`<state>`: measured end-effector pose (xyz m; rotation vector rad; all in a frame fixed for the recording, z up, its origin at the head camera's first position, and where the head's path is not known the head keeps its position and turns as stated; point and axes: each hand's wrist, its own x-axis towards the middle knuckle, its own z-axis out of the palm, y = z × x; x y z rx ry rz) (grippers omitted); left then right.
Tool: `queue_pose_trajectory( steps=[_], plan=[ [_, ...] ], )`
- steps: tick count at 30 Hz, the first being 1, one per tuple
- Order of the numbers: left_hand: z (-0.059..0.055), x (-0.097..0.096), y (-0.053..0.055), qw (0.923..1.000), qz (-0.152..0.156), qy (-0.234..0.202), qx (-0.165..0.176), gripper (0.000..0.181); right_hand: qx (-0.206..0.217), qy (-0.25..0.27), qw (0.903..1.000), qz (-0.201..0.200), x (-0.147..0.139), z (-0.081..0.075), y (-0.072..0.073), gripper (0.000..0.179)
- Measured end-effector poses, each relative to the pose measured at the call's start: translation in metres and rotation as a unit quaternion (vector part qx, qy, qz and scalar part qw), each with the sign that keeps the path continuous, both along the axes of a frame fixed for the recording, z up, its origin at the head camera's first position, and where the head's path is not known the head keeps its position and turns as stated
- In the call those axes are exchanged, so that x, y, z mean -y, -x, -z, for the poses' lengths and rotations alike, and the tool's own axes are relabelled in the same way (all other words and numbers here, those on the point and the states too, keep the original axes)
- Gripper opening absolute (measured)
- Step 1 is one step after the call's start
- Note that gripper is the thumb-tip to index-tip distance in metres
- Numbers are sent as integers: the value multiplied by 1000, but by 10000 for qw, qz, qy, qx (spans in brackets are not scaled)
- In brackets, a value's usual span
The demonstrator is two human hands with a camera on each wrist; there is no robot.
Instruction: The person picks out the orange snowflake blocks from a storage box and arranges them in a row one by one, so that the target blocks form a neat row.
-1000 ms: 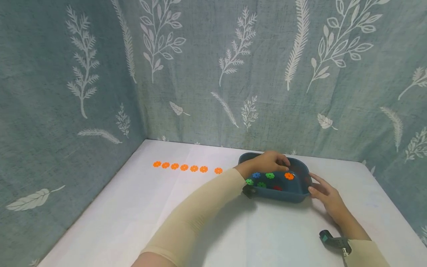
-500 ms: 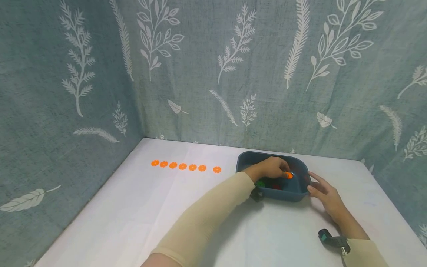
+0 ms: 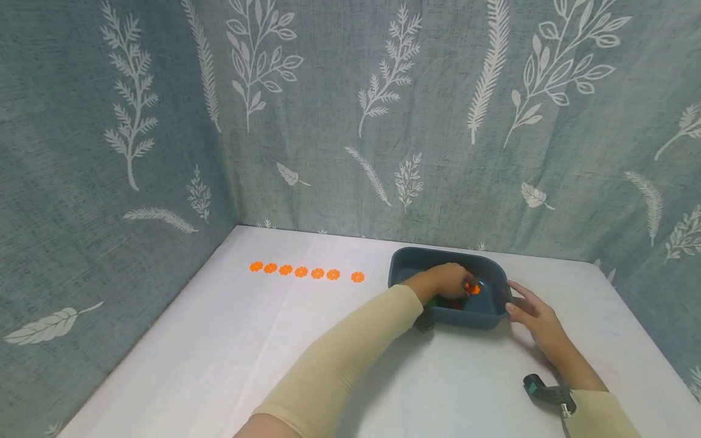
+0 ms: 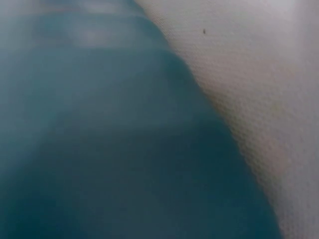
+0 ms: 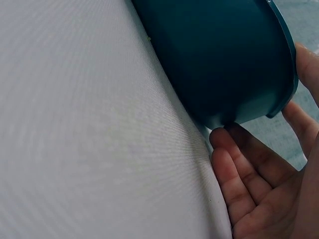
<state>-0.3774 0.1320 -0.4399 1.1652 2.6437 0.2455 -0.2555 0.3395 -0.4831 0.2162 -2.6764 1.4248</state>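
Note:
In the head view, my left hand (image 3: 450, 281) reaches down into a dark blue plastic bin (image 3: 475, 320). Its curled fingers pinch an orange flower-shaped disc (image 3: 474, 289) near the bin's right side. Part of that disc is hidden by a fingertip. Beneath the hand, bits of a green disc (image 3: 432, 302) and a red disc (image 3: 456, 305) show. My right hand (image 3: 537, 318) rests its fingertips against the bin's right end. From the right wrist, its extended fingers (image 5: 249, 169) touch the bin's outer wall (image 5: 224, 59). The left wrist view holds only blurred bin wall (image 4: 139, 164) and white cloth.
A row of several orange flower discs (image 3: 301, 272) lies on the white table (image 3: 219, 340) left of the bin; the rightmost disc (image 3: 358, 277) sits slightly apart. Patterned green-grey curtains (image 3: 328, 121) stand behind and at the sides.
My left hand has lowered into the bin, and its fingers have closed around the orange disc. The right hand stays at the bin's end. The row of discs is unchanged.

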Motion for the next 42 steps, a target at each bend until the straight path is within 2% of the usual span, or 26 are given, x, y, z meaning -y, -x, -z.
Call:
queue_pose_trajectory(
  steps=[4,8,16,18,25,31,36,42],
  plan=[
    [-1,3,0,9998,-28,-184,-8,14,10,18,10000,67,2,-1,0,63],
    [-2,5,0,9995,-119,-268,-64,10,3,21,10000,72,3,-4,0,63],
    [-5,5,0,9980,-511,-347,112,37,23,24,9999,101,2,-6,1,63],
    [-4,5,0,9978,-533,-348,175,38,37,27,9999,117,1,-5,1,63],
    [-3,6,0,9978,-431,-483,165,27,95,28,9999,114,1,-4,1,64],
    [-2,6,0,9972,-446,-541,250,29,79,40,9999,108,1,-5,-1,63],
    [-3,8,0,9972,-218,-630,341,34,79,83,9999,78,1,-7,-3,63],
    [-10,14,4,9901,92,-1246,635,33,145,80,9999,50,1,-8,-2,63]
  ],
)
